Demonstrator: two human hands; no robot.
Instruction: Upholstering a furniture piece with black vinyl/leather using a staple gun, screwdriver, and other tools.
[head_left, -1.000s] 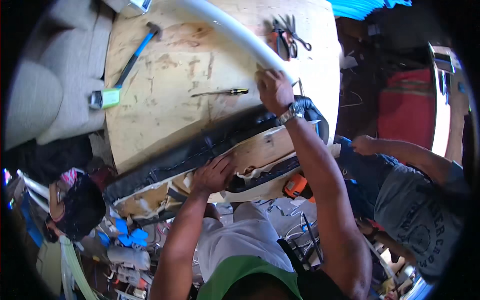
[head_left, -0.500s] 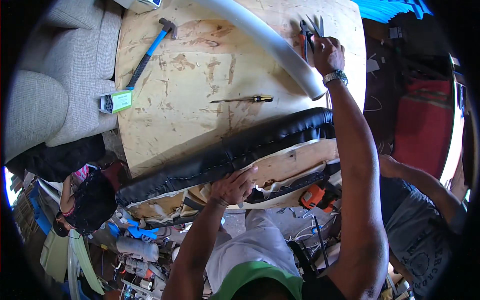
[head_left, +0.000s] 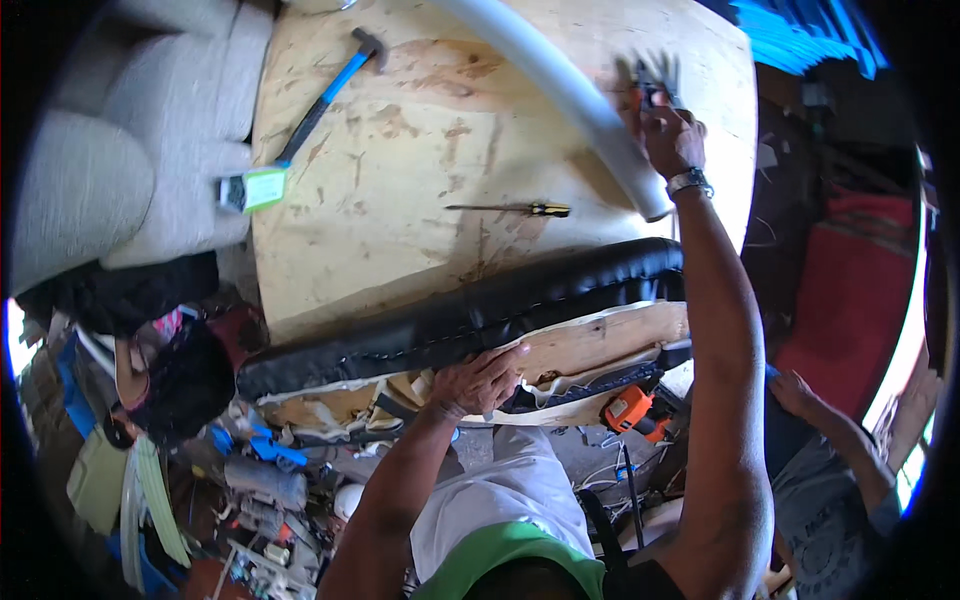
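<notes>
Right hand [head_left: 672, 135] now at far table edge, closed on orange-handled pliers [head_left: 648, 85]; a second ago rested near black cushion.
Left hand [head_left: 482, 380] spread flat, pinning pale wood frame [head_left: 590, 335] just below glossy black padded vinyl piece [head_left: 460, 310]. Beside right hand: curved white pipe [head_left: 560, 85]. Nearer in: slim screwdriver [head_left: 510, 209] on rough, stained plywood table [head_left: 380, 200]. Far left: blue-handled hammer [head_left: 320, 100].
</notes>
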